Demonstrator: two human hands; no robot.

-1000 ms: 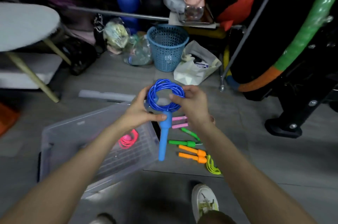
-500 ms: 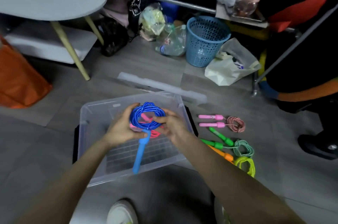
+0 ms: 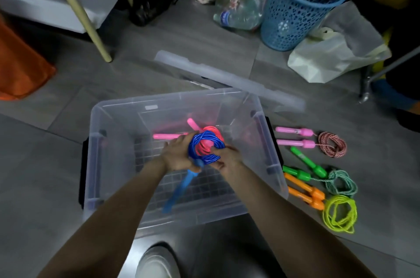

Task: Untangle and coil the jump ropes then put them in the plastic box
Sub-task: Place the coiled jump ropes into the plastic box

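Observation:
A coiled blue jump rope [image 3: 205, 147] hangs inside the clear plastic box [image 3: 113, 141], its blue handle [image 3: 179, 189] pointing down toward the box floor. My left hand [image 3: 176, 155] grips the coil's left side and my right hand [image 3: 227, 159] pinches its right side. Under the blue coil lies a coiled pink rope with pink handles [image 3: 168, 135] on the box floor. To the right of the box, on the floor, lie a pink-handled speckled rope [image 3: 331, 143], a green-handled rope [image 3: 341, 183] and an orange-handled yellow rope [image 3: 339, 213].
The box's clear lid [image 3: 227, 78] lies on the floor behind it. A blue mesh basket [image 3: 297, 3], plastic bags [image 3: 334, 50] and bottles stand farther back. A table leg [image 3: 75, 7] and an orange bag [image 3: 20, 66] are at the left. My shoe [image 3: 156, 261] is below the box.
Both hands have carried the blue coil from in front of me, over the box and down inside it, above the pink rope. The view has tilted down and left.

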